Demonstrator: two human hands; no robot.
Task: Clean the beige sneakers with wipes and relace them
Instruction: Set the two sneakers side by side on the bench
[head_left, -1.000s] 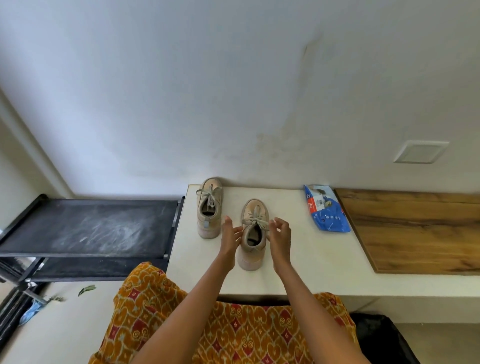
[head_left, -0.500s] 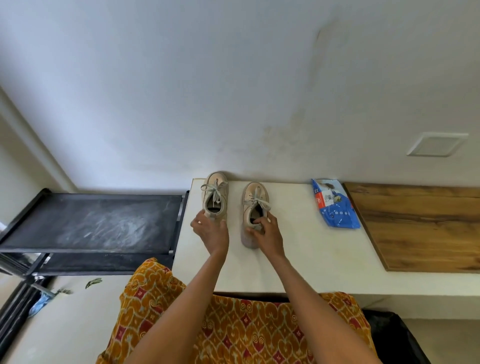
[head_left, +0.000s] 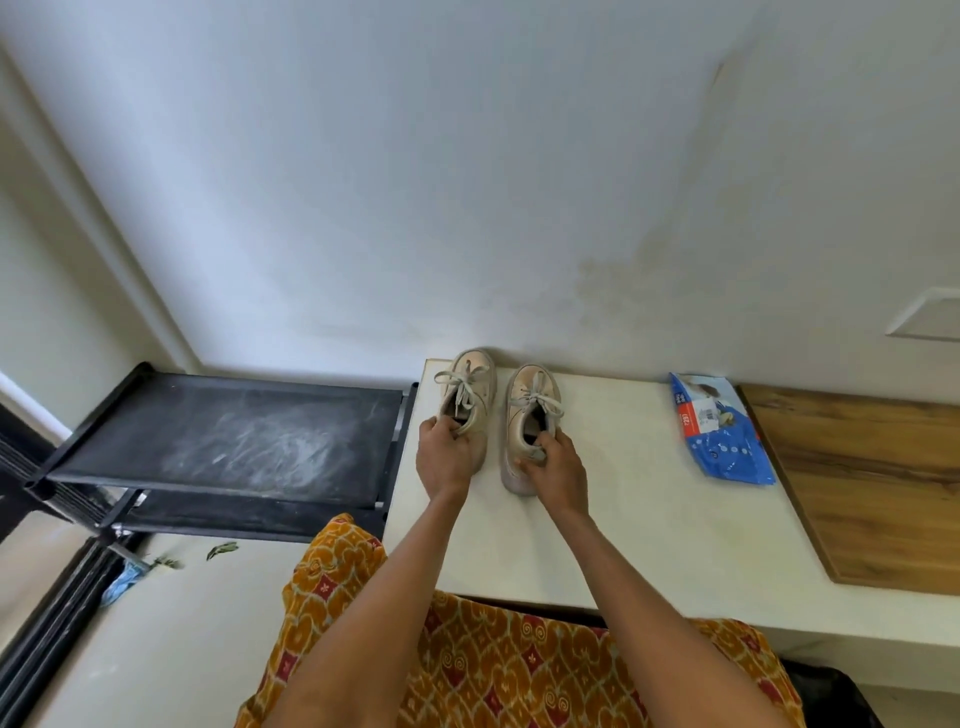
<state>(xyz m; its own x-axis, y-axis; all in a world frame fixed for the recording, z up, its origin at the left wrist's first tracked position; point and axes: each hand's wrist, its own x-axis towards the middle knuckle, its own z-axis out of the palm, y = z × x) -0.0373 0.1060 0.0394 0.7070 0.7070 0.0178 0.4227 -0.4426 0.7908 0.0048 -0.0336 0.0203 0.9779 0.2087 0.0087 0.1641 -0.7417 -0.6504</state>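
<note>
Item: pair of beige sneakers, laced and tied, standing side by side, toes to the wall, on the white counter (head_left: 649, 519). Left sneaker (head_left: 470, 387): my left hand (head_left: 441, 457) closes on its heel collar. Right sneaker (head_left: 530, 410): my right hand (head_left: 558, 470) grips its heel, thumb inside the opening. Step, as I judge it: squaring the pair up at the end of the work. To do it well, I hold by the heels only, keep off both bows, line up the toes, and set the soles flat. Nearby: blue wipes pack (head_left: 719, 428), well apart to the right, beside a wooden board (head_left: 857, 478); black rack (head_left: 223, 436) left of the counter.
</note>
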